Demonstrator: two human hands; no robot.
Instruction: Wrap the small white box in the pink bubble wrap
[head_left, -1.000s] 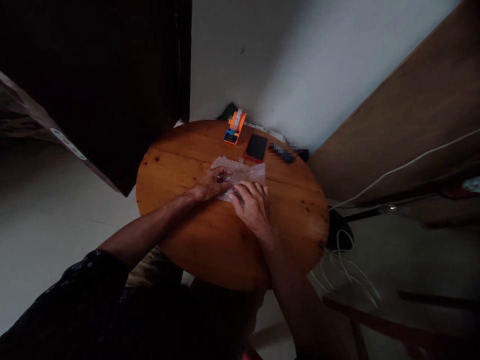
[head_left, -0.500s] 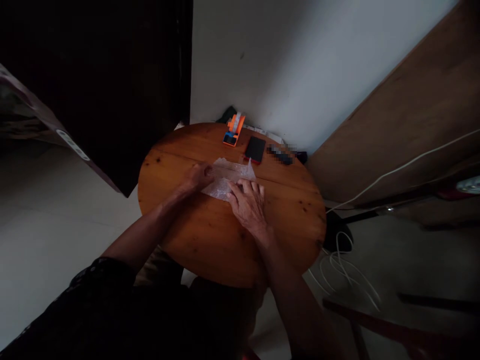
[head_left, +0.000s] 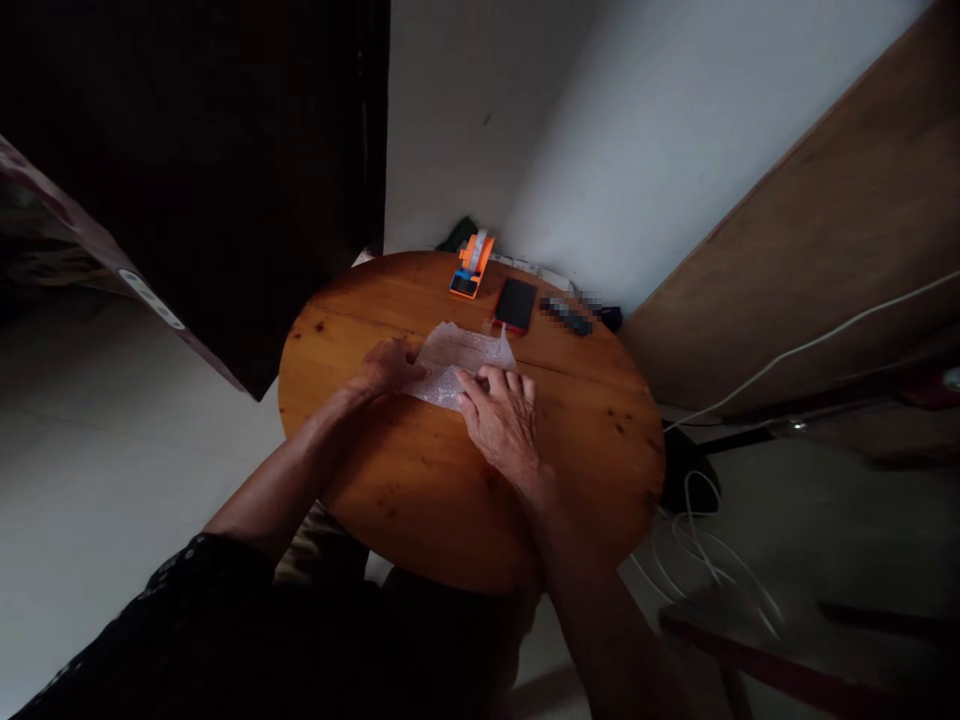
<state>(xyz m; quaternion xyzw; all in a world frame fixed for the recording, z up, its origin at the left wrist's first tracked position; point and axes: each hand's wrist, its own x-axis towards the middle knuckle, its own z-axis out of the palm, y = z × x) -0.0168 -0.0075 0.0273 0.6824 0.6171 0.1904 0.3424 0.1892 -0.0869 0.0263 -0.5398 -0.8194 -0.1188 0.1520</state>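
A crinkled sheet of clear bubble wrap point(head_left: 463, 350) lies on a round wooden table point(head_left: 585, 470). At its left edge my left hand point(head_left: 386, 367) is closed, the sheet's edge between thumb and fingers; the fingertips are partly hidden. My right hand point(head_left: 506, 420) rests on the near right part of the wrap, open, with its fingers apart and slightly bent. Just beyond the wrap is a dark flat rectangular object with a red edge point(head_left: 515, 304), perhaps a phone. An orange and blue tape dispenser point(head_left: 472, 265) with a roll of tape stands at the back.
A blurred dark object point(head_left: 568, 315) lies at the table's back right. Behind the table rises a pale wall point(head_left: 465, 150). A dark cabinet-like panel point(head_left: 225, 200) stands at the left. White cable point(head_left: 694, 535) lies coiled on the floor at the right, near dark furniture.
My left hand has shifted slightly left along the wrap's edge, and the sheet looks more spread out. My right hand stays on it. The view has moved a little.
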